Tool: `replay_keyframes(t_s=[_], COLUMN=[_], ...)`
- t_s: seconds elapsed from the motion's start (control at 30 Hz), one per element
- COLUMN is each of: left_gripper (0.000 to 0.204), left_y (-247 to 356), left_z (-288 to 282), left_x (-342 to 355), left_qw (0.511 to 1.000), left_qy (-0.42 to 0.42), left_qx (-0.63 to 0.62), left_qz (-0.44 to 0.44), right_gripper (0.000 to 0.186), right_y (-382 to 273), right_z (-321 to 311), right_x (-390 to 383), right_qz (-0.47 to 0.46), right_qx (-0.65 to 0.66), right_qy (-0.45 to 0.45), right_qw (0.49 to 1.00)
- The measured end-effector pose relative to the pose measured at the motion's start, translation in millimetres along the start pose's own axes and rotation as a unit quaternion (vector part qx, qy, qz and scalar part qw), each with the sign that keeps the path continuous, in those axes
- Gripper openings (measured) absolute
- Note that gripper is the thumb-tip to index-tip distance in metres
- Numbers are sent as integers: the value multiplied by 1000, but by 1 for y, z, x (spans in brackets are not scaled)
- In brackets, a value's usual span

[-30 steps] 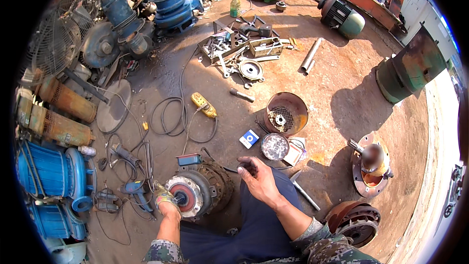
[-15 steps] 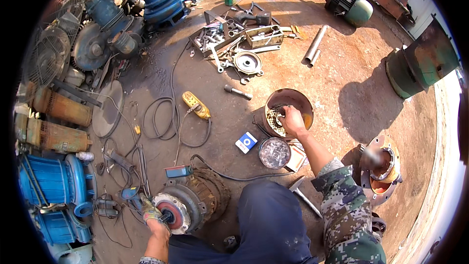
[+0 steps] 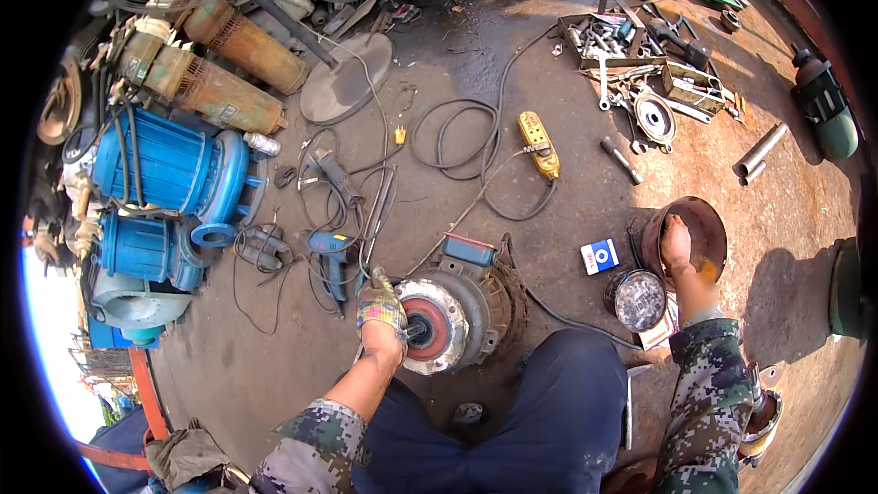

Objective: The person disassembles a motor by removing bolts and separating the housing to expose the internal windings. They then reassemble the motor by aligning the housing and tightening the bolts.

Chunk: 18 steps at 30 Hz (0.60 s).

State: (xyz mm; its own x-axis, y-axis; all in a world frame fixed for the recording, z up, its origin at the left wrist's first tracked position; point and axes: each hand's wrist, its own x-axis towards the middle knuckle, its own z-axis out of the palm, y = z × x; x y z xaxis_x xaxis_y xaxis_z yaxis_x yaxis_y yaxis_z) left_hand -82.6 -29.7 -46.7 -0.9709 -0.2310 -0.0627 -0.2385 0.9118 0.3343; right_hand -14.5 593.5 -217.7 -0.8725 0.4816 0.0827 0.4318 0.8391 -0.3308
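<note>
Plainly uncovered at its shaft end [image 3: 441,329], the round grey metal motor [image 3: 468,311] sits on the ground [image 3: 585,165] by my curled, gloved left hand [image 3: 382,306]; my right hand [image 3: 677,243] is inside the rusty round pot [image 3: 711,229], both grips hidden.

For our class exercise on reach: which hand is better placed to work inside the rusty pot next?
The right hand, I'd judge: it reaches inside the rusty pot. The gloved left hand is across at the motor, farther from the pot.
</note>
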Motion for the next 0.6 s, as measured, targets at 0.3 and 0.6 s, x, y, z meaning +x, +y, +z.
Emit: replay_keyframes(t_s=[0.3,0.6], left_gripper=[61,40], left_y=[45,36], left_z=[-28,-26], left_x=[-14,-5], left_qw=[982,955], left_qy=[-5,-132], left_qx=[-120,259], left_qz=[-147,54], right_gripper=[22,24], right_y=[-168,-334], right_z=[-155,-161], right_x=[-90,-209], right_qz=[34,-139], right_qx=[432,441], right_qy=[25,-178], right_qw=[901,868])
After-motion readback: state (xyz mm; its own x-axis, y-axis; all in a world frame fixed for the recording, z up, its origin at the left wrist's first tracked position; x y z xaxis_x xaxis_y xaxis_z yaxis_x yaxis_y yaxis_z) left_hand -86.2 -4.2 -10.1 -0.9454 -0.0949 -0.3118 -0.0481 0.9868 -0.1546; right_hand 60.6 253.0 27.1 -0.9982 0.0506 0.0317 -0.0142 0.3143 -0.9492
